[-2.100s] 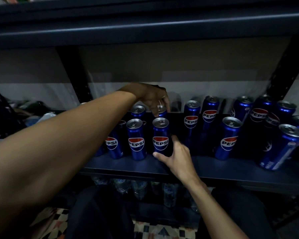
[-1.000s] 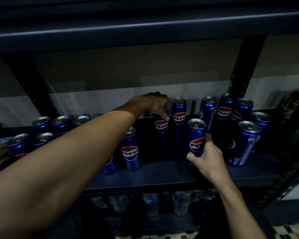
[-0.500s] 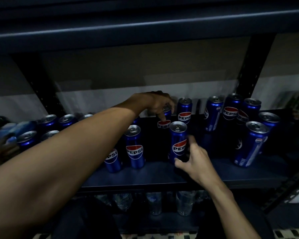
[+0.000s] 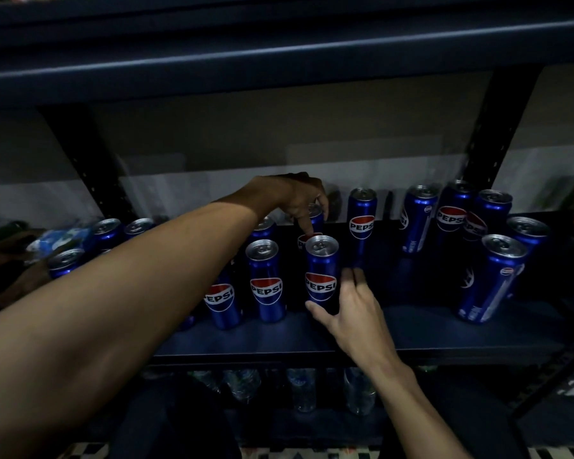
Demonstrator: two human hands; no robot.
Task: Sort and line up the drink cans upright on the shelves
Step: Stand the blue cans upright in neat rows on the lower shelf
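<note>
Head view: dim, dark-blue shelf (image 4: 411, 332)

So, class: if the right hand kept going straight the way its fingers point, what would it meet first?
Probably the back-row Pepsi can; the right hand points up past the front Pepsi can. Depth is unclear.

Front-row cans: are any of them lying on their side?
No, the front-row cans all stand upright on the shelf.
</note>
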